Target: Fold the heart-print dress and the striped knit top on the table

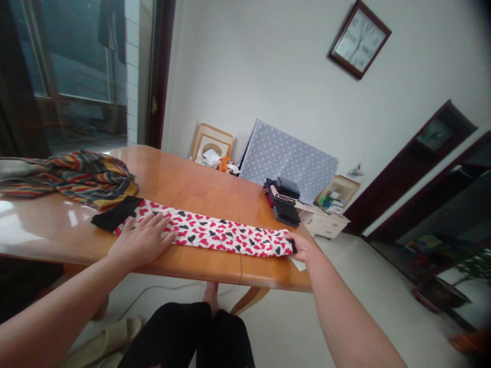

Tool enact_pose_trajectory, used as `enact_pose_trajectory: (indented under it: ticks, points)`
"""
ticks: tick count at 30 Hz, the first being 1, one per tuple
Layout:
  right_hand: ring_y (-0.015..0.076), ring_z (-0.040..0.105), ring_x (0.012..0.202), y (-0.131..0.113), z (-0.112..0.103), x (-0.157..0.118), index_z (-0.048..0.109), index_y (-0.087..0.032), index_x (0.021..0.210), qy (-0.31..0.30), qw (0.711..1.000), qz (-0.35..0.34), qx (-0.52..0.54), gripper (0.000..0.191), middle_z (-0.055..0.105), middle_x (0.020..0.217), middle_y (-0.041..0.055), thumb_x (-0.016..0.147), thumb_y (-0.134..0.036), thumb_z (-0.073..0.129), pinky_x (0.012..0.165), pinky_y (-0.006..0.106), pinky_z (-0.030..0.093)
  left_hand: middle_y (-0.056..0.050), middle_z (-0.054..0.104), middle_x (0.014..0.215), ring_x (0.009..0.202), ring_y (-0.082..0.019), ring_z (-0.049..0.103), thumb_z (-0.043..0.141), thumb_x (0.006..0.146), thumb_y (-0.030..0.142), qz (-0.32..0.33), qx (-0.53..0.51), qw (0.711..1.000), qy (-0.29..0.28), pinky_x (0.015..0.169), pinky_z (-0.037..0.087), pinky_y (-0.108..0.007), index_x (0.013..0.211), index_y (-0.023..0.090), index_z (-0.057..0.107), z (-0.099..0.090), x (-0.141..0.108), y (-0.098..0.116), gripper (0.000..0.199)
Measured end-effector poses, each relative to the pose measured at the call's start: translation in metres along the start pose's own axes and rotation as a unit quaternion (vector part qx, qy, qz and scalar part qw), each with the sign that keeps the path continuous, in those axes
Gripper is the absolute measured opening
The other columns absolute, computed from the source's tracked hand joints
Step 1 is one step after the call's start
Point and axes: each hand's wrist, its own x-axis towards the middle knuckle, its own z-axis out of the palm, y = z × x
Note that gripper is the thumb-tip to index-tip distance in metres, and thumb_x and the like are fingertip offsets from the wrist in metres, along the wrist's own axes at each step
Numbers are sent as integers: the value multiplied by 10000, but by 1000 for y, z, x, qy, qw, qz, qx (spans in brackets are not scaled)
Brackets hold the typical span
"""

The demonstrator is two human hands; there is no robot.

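Head view shows a heart-print garment (226,237) laid out in a long, narrow strip across the middle of the frame, along the near edge of a glossy orange-brown wooden table (184,179). Its fabric is off-white, thickly scattered with red and black hearts that tip in every direction, with fine dark lines between some of them. A wide, plain black band (117,214) finishes the end at centre left, set at a slant to the strip, while a small black cuff (293,246) closes the end right of centre. The strip lies fairly flat and straight, with slight ripples along its lower edge, and narrows a little toward the cuff. The left hand (143,237) rests palm down on the printed part beside the black band, its fingers stretched out and a little apart. At the other end, the right hand (302,248) pinches the garment at the cuff, though some of its fingers are hidden from sight. Just below that hand, a pale flat piece (299,264) shows at the table's edge; what it is cannot be told. A striped cloth (88,176) in yellow, red and grey lies bunched at the left of the frame, near the black band. Right of centre, a stack of folded clothes (284,202), mostly dark, sits toward the table's right end.
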Motion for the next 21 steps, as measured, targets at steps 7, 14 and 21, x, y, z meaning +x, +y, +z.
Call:
enact_pose_trajectory:
  ticks: [7,14,21]
  points:
    - [189,692,666,-19,30,-6,665,-155,954,36,994,-86,-58,284,737,813,59,672,-138,642,618,286,578,-127,418,1600,1506,-387,263,405,911,679,-12,28,999,16,1198,40,-629,1480,267,525,0,1,2,712]
    - [198,688,742,-22,96,-12,680,-171,1069,48,962,-177,-204,398,741,916,41,673,-181,637,596,242,505,-141,419,1596,1502,-379,271,369,934,679,-12,34,999,24,1197,36,-633,1467,250,541,0,-1,4,705]
    - [210,646,890,11,144,-14,667,-210,1011,75,901,-230,-360,376,700,966,46,639,-162,689,755,252,468,-149,425,1590,1493,-378,285,349,954,655,-24,42,999,22,1192,49,-635,1486,204,517,-6,-5,12,718]
